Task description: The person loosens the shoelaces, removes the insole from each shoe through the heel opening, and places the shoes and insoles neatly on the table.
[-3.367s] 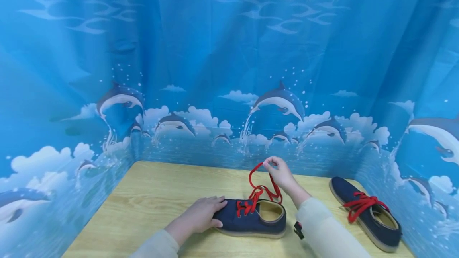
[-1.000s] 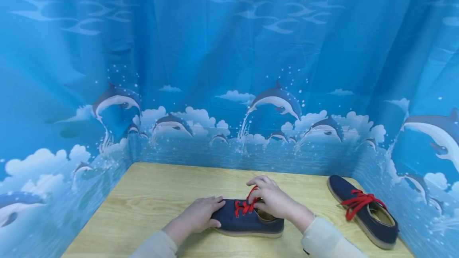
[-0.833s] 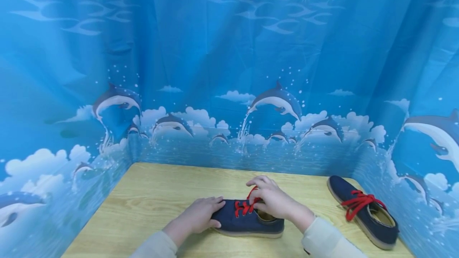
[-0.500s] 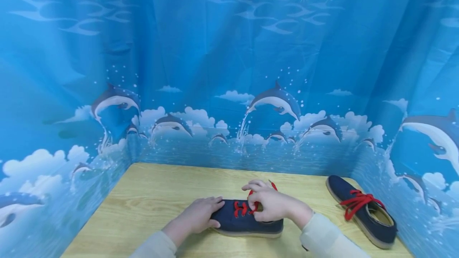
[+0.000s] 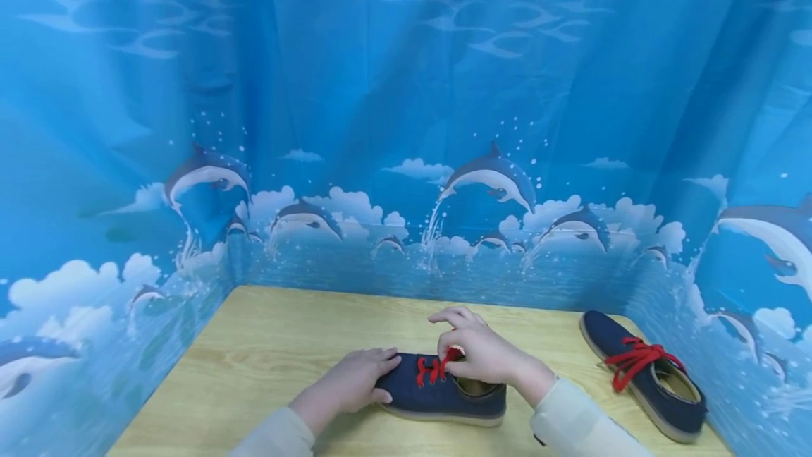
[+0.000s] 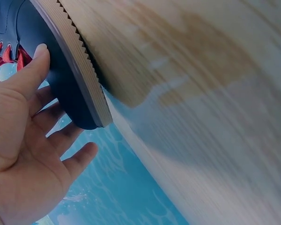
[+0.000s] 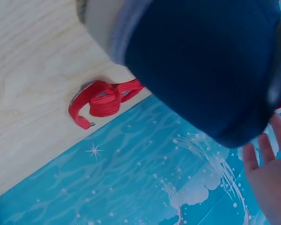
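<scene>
A navy sneaker [image 5: 444,397] with a pale sole lies on its base, toe to the left, in the head view. My left hand [image 5: 358,381] grips its toe, thumb on the near side and fingers over the top; the left wrist view shows the thumb [image 6: 30,70] pressed to the toe. At the top eyelets my right hand [image 5: 478,351] pinches the red shoelace [image 5: 449,356] between thumb and forefinger, other fingers raised. That hand partly covers the shoe's opening. A loose length of lace [image 7: 105,101] lies on the table beyond the heel in the right wrist view.
A second navy sneaker [image 5: 643,376], its red lace tied in a bow, sits at the right edge of the wooden table [image 5: 266,333]. A blue dolphin-print curtain [image 5: 380,125] encloses the table's back and sides.
My right hand has come down from holding the lace up behind the shoe to the top eyelets. A lace end that stuck up behind it has dropped from sight. The left hand stays put.
</scene>
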A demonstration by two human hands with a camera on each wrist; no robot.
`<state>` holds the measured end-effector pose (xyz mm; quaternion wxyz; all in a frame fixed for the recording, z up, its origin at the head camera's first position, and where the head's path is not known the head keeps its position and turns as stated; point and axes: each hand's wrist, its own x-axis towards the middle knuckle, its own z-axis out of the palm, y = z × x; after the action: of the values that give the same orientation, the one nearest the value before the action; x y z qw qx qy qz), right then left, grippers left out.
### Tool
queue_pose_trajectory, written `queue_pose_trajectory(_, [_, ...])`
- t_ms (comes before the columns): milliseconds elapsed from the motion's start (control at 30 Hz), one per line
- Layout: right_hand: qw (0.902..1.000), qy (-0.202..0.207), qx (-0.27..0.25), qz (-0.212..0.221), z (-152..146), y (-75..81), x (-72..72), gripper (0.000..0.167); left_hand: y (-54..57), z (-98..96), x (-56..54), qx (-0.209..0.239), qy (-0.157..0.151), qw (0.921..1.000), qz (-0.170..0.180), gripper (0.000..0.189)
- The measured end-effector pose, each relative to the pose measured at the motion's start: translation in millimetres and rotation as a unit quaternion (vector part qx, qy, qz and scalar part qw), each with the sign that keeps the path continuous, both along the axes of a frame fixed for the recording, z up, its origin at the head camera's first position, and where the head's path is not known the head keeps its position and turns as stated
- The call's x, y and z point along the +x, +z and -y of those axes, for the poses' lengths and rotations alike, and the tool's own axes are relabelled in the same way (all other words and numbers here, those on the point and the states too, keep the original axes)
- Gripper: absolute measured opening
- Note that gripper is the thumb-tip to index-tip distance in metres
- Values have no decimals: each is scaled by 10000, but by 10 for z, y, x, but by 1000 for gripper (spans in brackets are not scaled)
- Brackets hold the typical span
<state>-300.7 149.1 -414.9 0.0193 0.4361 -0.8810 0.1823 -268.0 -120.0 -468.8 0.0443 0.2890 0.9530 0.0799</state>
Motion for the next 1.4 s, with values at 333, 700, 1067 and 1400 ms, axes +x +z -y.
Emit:
queue_pose_trajectory(333, [9993,66,-166,-315,54,-79,31,9,24,-6,17,-68,24,10000,-22,67])
queue_pose_trajectory(700, [9731,67,-1420,1813,-58,-196,-53,12,-1,-17,13,-208,45,9998,-35,67])
queue_pose_trajectory(1067, [9723,-508,-1856,1327,-142,192,-137,13,43,-25,12,-335,16,9994,-31,67])
queue_pose_trajectory(1400, [9569,-1896,-2136,533,-317,278,-338,13,25,-40,41,-293,39,9995,-146,66])
